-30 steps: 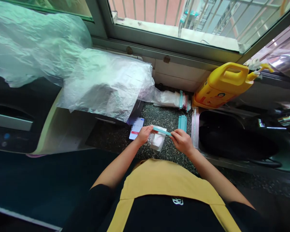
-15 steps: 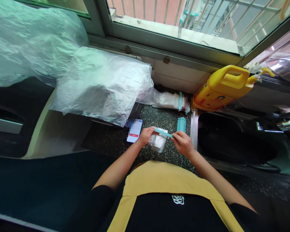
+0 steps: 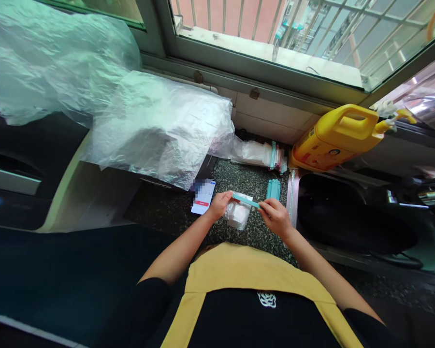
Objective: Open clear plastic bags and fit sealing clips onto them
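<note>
Between my two hands a teal bag sealing clip (image 3: 247, 199) stretches over the top of a small clear plastic bag (image 3: 238, 215) with white contents. My left hand (image 3: 220, 205) is closed, pinching the clip's left end. Closed fingers of my right hand (image 3: 276, 216) grip its right end. Several more teal sealing clips (image 3: 273, 189) lie side by side on the speckled counter, just beyond my right hand. Farther back rests a clear bag of white contents (image 3: 253, 153), with teal and pinkish clips at its right end.
A lit phone (image 3: 203, 197) lies left of my left hand. The yellow pump jug (image 3: 335, 137) stands behind the sink's rim (image 3: 292, 195). Crumpled plastic sheeting (image 3: 159, 125) spreads over the left side, below the barred window. A dark pan (image 3: 348, 212) sits in the sink.
The camera view has shifted slightly, so the surroundings appear a little farther right. Both hands keep their hold on the clip, with hardly any movement.
</note>
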Available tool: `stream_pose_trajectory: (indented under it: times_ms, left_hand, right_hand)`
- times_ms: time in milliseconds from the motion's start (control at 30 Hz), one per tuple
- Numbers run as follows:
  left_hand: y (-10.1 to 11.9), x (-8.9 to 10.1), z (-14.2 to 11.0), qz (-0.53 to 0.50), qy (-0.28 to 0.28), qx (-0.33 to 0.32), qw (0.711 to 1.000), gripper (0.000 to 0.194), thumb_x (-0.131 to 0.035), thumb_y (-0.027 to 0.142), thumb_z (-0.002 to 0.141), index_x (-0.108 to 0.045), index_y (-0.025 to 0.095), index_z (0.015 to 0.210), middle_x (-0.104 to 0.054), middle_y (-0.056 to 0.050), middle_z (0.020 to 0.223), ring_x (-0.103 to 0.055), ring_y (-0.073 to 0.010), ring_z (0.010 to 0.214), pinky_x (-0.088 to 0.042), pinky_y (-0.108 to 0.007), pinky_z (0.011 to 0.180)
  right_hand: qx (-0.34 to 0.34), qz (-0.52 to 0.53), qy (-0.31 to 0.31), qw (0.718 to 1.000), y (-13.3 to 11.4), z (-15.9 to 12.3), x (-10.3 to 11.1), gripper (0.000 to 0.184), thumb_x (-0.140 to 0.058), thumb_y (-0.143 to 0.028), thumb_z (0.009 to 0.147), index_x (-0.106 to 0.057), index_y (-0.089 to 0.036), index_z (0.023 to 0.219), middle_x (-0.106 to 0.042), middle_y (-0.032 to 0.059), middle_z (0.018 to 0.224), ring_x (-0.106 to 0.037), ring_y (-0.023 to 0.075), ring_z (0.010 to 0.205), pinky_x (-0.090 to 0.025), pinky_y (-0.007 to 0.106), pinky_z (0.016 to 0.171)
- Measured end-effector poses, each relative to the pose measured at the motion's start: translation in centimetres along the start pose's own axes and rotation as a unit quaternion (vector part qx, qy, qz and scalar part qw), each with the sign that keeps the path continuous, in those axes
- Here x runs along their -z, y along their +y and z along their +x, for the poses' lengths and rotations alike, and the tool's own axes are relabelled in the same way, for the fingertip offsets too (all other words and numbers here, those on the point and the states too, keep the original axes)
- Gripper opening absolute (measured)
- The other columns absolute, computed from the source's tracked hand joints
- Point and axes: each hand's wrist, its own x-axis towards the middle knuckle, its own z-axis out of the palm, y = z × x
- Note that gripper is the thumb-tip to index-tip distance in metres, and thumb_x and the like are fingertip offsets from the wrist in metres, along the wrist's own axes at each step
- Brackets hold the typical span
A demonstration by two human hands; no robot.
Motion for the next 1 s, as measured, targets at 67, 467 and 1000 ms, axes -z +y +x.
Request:
stream_pose_trajectory:
  times_ms: [67, 467, 1000]
  left_hand:
    - [0.1, -0.1, 0.0, 0.006, -0.002, -0.004, 1.0, 0.039, -0.061, 0.048, 0.073, -0.067, 0.013, 0.059, -0.065, -0.003, 0.058, -0.054, -0.0136, 0.057, -0.041, -0.026, 0.062]
    - [0.4, -0.3, 0.4, 0.022, -0.013, -0.028, 0.999, 0.042, -0.059, 0.053, 0.073, -0.067, 0.014, 0.059, -0.066, -0.004, 0.061, -0.055, -0.0148, 0.061, -0.041, -0.026, 0.065]
    - [0.5, -0.8, 0.6, -0.003, -0.018, -0.014, 1.0, 0.041, -0.064, 0.052, 0.071, -0.065, 0.012, 0.061, -0.064, -0.003, 0.059, -0.053, -0.0122, 0.057, -0.04, -0.025, 0.06]
  right_hand:
    - [0.001, -0.001, 0.006, 1.0, 0.0, -0.1, 0.1, 0.01, -0.054, -0.017, 0.087, -0.062, -0.018, 0.093, -0.059, 0.0057, 0.076, -0.056, 0.0154, 0.069, -0.05, 0.027, 0.06]
    - [-0.002, 0.001, 0.016, 1.0, 0.4, 0.0, 0.3, 0.015, -0.053, -0.017, 0.087, -0.064, -0.019, 0.098, -0.06, 0.007, 0.079, -0.059, 0.0171, 0.072, -0.053, 0.03, 0.061]
    - [-0.016, -0.001, 0.043, 0.999, -0.2, -0.6, 1.4, 0.017, -0.054, -0.018, 0.087, -0.065, -0.02, 0.099, -0.062, 0.0068, 0.08, -0.06, 0.017, 0.074, -0.054, 0.03, 0.061]
